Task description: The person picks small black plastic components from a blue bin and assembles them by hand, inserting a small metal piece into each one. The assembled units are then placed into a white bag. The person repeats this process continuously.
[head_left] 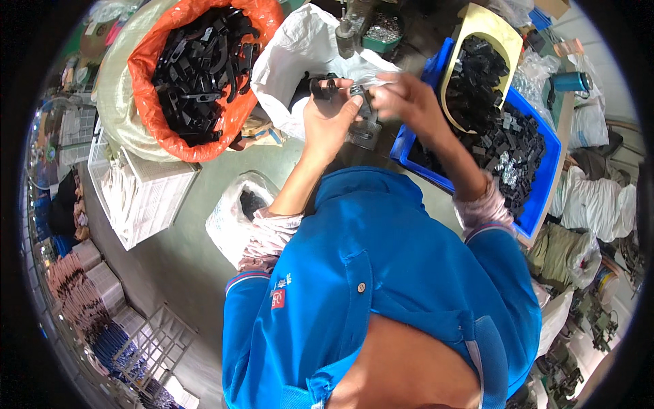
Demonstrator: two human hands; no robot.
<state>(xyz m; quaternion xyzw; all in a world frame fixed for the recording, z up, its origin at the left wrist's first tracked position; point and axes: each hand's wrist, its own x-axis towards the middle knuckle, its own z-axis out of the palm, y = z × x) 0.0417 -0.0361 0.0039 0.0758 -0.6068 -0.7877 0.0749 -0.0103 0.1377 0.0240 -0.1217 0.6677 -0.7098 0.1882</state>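
Note:
My left hand [325,124] is closed round a black curved plastic part [323,90], thumb pointing right. That part is held over the rim of a white woven sack [293,41], which has more black pieces inside. Just right of the thumb stands a small metal fixture [365,133], partly covered by my fingers. My right hand [413,102] is beside the fixture with its fingers curled inward. Motion smears those fingers, so whatever they may hold cannot be made out.
An orange bag [146,116] full of black curved parts stands at left. On the right, a blue tray [548,163] holds small black pieces and a cream scoop-shaped container [507,34]. A green bin [381,45] sits behind the fixture. White crate [160,204] and small sack [221,221] stand lower left.

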